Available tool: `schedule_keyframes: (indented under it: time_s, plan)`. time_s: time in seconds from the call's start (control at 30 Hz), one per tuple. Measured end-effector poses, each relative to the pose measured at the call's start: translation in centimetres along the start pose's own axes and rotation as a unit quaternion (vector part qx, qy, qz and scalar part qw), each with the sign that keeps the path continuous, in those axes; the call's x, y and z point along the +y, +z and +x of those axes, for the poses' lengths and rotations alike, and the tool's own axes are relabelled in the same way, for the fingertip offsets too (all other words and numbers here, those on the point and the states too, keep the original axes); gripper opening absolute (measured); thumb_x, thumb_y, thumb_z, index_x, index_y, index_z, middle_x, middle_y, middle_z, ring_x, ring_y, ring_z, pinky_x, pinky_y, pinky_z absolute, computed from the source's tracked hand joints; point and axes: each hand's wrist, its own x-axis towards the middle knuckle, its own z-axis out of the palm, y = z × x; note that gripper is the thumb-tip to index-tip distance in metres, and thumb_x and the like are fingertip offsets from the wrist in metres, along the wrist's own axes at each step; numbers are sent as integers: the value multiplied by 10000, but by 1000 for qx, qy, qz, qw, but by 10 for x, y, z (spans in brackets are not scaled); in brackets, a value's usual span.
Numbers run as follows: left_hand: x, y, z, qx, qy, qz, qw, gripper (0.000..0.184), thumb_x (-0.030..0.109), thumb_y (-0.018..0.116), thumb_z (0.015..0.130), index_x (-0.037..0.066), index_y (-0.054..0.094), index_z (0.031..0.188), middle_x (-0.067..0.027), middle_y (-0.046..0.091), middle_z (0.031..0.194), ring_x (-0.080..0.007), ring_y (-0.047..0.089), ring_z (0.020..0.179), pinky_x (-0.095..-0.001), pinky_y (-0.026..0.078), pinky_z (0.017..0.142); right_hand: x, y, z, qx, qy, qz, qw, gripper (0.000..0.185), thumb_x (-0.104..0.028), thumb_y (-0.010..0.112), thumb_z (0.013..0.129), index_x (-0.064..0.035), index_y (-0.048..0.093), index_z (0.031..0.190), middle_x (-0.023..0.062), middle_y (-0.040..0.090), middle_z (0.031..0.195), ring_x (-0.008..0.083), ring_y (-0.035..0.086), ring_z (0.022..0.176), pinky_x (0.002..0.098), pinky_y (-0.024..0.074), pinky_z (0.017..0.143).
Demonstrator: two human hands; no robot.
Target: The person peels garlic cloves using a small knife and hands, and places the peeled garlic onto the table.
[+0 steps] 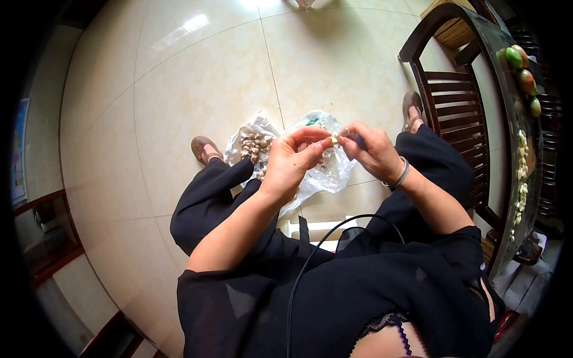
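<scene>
Between the fingertips of both hands is a small pale garlic clove [334, 140]. My left hand [293, 156] pinches it from the left, thumb and forefinger pressed together. From the other side, my right hand [375, 150] is closed at the clove too, its thumb and forefinger meeting there. Below and left of my left hand, several unpeeled garlic bulbs or cloves [255, 145] lie on a white plastic bag [258, 122]. A clear plastic bag [334, 173] is spread on the floor under the hands, partly hidden by them.
Along the right stands a dark wooden chair [456, 107] beside a table [498, 53]. On the table are several red-green mangoes [526, 80] and a line of peeled cloves [521, 179]. A black cable [322, 240] loops across my lap. Pale tiles [197, 83] cover the floor.
</scene>
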Motion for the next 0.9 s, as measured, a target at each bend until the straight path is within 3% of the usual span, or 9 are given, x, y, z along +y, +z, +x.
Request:
schedule_keyframes:
  time_s: [0.07, 0.5, 0.6, 0.67, 0.9]
  plan:
    - [2, 1, -1, 10, -10, -18, 1000, 158, 86, 612, 783, -4, 595, 913, 2, 564, 721, -39, 472, 600, -158, 387, 542, 0, -1, 0, -26, 29, 34, 999, 77, -54, 507, 843, 13, 505, 881, 85, 554, 627, 139, 561, 551, 236, 447, 532]
    - [-2, 5, -1, 12, -29, -38, 999, 146, 86, 583, 803, 2, 563, 922, -20, 560, 792, -55, 488, 634, -170, 417, 581, -3, -1, -2, -21, -7, 19, 1000, 55, -30, 513, 826, 10, 504, 862, 81, 587, 604, 153, 597, 552, 236, 463, 535]
    - [-6, 5, -2, 7, -18, -51, 999, 164, 76, 551, 830, -16, 539, 964, -37, 569, 810, -59, 491, 626, -160, 373, 529, -5, -1, -2, -22, 28, 56, 998, 50, -25, 513, 824, 11, 503, 856, 62, 581, 589, 112, 576, 536, 222, 453, 520]
    - [-7, 3, -1, 2, -37, -68, 997, 143, 67, 564, 812, -3, 551, 937, -25, 561, 812, -64, 501, 645, -184, 433, 597, -4, 0, -3, -22, 58, 107, 992, 48, -33, 508, 834, 13, 503, 847, 39, 567, 587, 77, 544, 536, 204, 434, 508]
    - [-6, -3, 2, -57, -61, -165, 983, 186, 69, 570, 811, 0, 535, 980, -68, 578, 852, -94, 512, 683, -207, 413, 617, -1, 0, -5, -27, 104, 260, 960, 82, -74, 495, 859, 6, 496, 880, 20, 529, 603, 61, 492, 539, 179, 379, 490]
